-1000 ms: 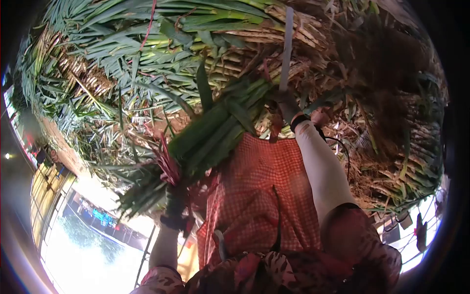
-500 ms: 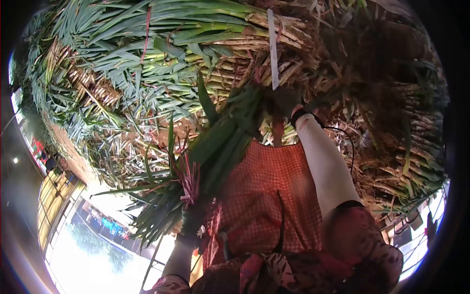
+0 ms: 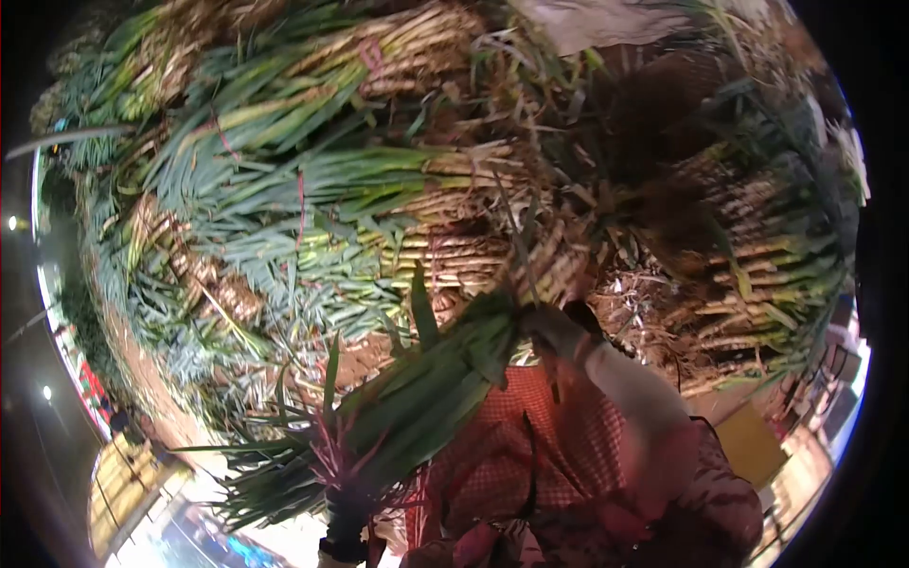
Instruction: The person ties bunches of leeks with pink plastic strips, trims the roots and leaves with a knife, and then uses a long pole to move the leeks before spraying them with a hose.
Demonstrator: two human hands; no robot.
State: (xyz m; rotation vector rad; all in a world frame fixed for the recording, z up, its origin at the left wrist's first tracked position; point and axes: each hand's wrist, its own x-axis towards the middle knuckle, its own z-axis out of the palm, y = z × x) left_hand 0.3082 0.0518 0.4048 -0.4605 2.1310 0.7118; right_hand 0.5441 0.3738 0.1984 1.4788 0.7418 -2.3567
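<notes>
A thick bunch of green onions [image 3: 417,398] lies slantwise across my lap, its loose leaf tips fanning out at the lower left. My left hand [image 3: 348,511], dark-gloved, is closed at the lower side of this bunch, its fingers mostly hidden. Pink strings [image 3: 339,452] stick up beside that hand. At the bunch's upper end, my right hand [image 3: 557,333] is closed around a long knife. The thin blade [image 3: 521,241] points up and away from me, and a brown handle [image 3: 557,381] shows below the fist. A red checked apron [image 3: 568,431] covers my lap.
Tied bundles of green onions [image 3: 312,194] are heaped in front, their pale root ends toward the right. Another pile [image 3: 757,284] lies at the right. Trimmings and soil [image 3: 644,308] cover the ground between. A yellowish box [image 3: 748,445] stands at the lower right.
My view has tilted up, so hands, bunch and heap appear lower. The knife blade, broad side visible before, now looks thin and leans left. Both hands keep their hold.
</notes>
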